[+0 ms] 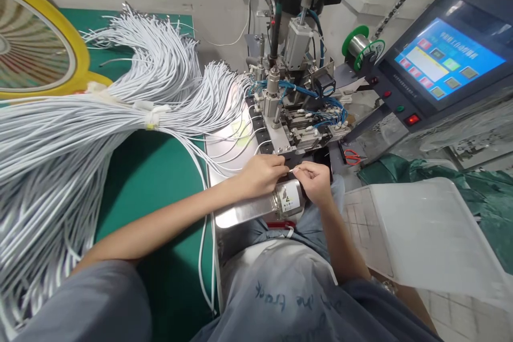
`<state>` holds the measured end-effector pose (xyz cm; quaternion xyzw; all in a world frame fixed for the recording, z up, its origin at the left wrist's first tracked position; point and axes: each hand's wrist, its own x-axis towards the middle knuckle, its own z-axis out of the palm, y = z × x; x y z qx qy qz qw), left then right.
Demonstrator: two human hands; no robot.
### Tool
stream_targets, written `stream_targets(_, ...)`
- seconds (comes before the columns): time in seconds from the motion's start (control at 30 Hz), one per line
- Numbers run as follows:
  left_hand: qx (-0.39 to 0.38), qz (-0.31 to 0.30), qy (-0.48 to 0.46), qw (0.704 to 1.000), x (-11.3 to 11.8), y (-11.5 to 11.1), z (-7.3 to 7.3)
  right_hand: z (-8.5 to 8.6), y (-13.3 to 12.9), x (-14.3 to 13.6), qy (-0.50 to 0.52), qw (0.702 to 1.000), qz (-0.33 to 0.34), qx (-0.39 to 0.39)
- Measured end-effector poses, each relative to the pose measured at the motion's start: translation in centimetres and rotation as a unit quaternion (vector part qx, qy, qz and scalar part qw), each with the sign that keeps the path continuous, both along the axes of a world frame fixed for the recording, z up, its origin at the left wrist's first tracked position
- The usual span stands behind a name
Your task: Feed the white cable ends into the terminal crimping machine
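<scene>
My left hand [264, 173] is closed on a thin white cable end in front of the machine [288, 133]. Close beside it, my right hand [315, 179] pinches the same end, with the fingertips of both hands almost touching. Just below them is a metal cylinder with a white label [290, 196], at the edge of a metal plate [236, 214]. Several white cables [224, 152] run from a tied bundle [154, 117] towards the machine's front. The fingers cover most of the held piece.
A yellow fan [82, 59] stands at the left on a green mat [132, 181]. At the right are a touch screen panel [449, 59], a solder wire spool [358, 45], red-handled scissors [352, 157] and a white plastic bin [425, 230].
</scene>
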<state>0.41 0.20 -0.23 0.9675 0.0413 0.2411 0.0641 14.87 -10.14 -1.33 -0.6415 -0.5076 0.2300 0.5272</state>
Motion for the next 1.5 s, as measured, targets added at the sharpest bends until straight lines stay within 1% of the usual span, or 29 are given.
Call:
stream_targets(0.1, -0.124, 0.008, 0.000, 0.992, 0.2, -0.5, -0.8, -1.1, 0.2, -0.8, 0.034, 0.997, -0.056, 0.034)
stream_targets(0.17, -0.159, 0.002, 0.019, 0.987, 0.3, -0.6, -1.2, -2.0, 0.2, -0.8, 0.049, 0.996, -0.072, 0.024)
stream_targets(0.23, -0.146, 0.015, 0.073, 0.987, 0.4, -0.5, -1.4, -2.9, 0.3, -0.2, 0.058, 0.996, -0.067, -0.002)
stream_targets(0.37, -0.079, 0.072, 0.198, 0.974, 0.5, -0.1, -1.7, -4.7, 0.7, 1.5, 0.107, 0.992, -0.040, -0.052)
stream_targets(0.5, -0.053, 0.080, 0.242, 0.965, 0.6, 0.0, -2.1, -5.8, 1.4, 2.1, 0.159, 0.983, -0.018, -0.093)
stream_targets(0.6, -0.044, 0.077, 0.253, 0.963, 0.6, -0.1, -2.2, -6.1, 1.8, 1.9, 0.171, 0.980, -0.013, -0.104)
stream_targets(0.8, -0.004, 0.053, 0.238, 0.970, 0.4, 0.0, -2.1, -6.2, 2.1, 2.3, 0.148, 0.982, 0.010, -0.119)
stream_targets(0.93, 0.036, 0.051, 0.245, 0.968, 0.5, 0.0, -1.8, -6.0, 2.3, 2.6, 0.145, 0.981, 0.024, -0.128)
stream_targets(1.07, 0.062, 0.040, 0.254, 0.964, 0.6, 0.0, -1.6, -5.8, 2.5, 2.5, 0.162, 0.975, 0.039, -0.145)
stream_targets(1.27, 0.090, 0.031, 0.248, 0.964, 0.7, -0.1, -1.5, -5.8, 2.5, 2.2, 0.164, 0.974, 0.030, -0.153)
stream_targets(1.4, 0.098, 0.035, 0.244, 0.964, 0.7, -0.2, -2.0, -5.9, 2.6, 2.2, 0.179, 0.972, 0.003, -0.153)
stream_targets(1.5, 0.098, 0.037, 0.233, 0.967, 0.6, -0.3, -2.1, -6.0, 2.7, 2.1, 0.176, 0.971, 0.014, -0.164)
